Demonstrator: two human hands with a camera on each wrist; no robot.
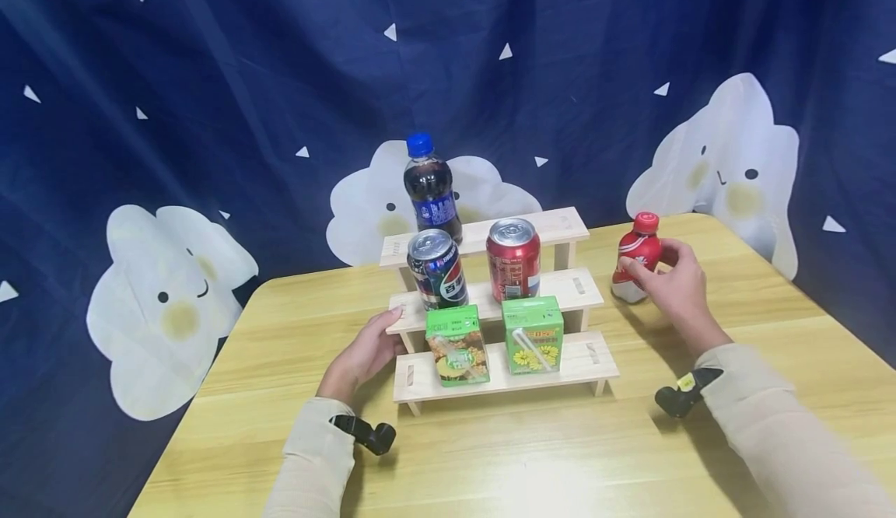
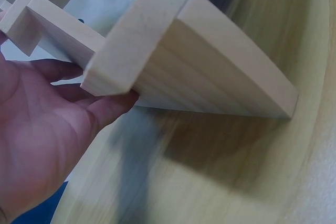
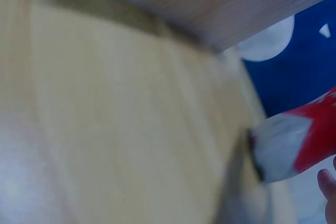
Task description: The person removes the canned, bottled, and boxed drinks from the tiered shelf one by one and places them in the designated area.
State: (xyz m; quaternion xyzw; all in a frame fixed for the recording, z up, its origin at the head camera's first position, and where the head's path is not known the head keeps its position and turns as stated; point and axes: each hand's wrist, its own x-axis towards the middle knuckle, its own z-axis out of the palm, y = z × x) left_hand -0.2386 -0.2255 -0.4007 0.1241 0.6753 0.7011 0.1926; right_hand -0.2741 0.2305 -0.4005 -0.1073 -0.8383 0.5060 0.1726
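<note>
A three-tier wooden display stand (image 1: 490,382) stands on the table. My left hand (image 1: 365,351) grips its left end at the middle tier; in the left wrist view, fingers (image 2: 113,109) reach behind the plank ends. On the right, my right hand (image 1: 679,288) pinches a small red bottle (image 1: 640,252) with a red cap, fingers on one side and thumb on the other. The bottle leans slightly, close over the tabletop. Its whitish lower part (image 3: 281,148) appears in the right wrist view, with only fingertips (image 3: 326,182) of the hand at that frame's edge.
A cola bottle (image 1: 430,187) with a blue cap is on the top tier. The middle tier bears a dark Pepsi can (image 1: 437,273) and a red can (image 1: 514,261). Two green drink cartons, one left (image 1: 458,351) and one right (image 1: 533,339), stand on the bottom tier. A blue curtain (image 1: 280,75) hangs behind.
</note>
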